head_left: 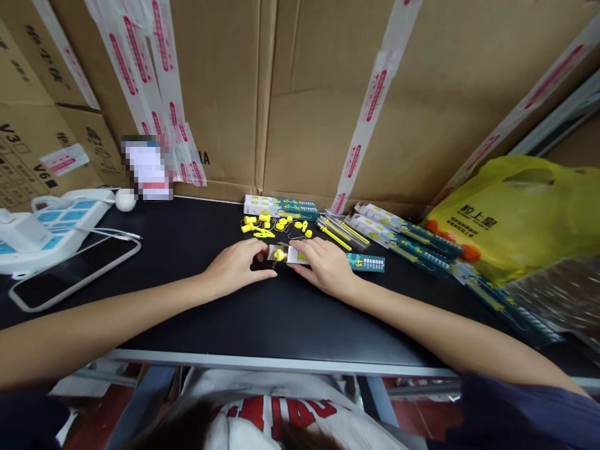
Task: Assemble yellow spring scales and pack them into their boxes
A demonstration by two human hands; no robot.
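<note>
Hands apart, either side of the near end of one slim printed carton (367,262), low over the black table (225,331). Right hand (330,265) clamped over the carton, fingers across the top, thumb along the near edge. Left hand (237,265) curled at the open end, beside one yellow piece (280,254); firm pinch or mere touch, cannot tell.

Handling, by judgement: light, thin card, stiff lengthwise, easily crushed at the mouth, slightly slippery if glossy. Best hold: long sides, mid-length, lightly; flap by its edge only.

Just beyond: small yellow parts (250,220), roughly a dozen, overlapping, no exact count. To their right, one loose bundle of thin rods (344,231), at least two yellow. Behind, stacked cartons (262,206), at least two. Farther right, fanned cartons (407,250), at least three; one yellow bag (510,212).

Far left: one dark phone (75,275), one power strip (77,222), one white ball (125,200).
</note>
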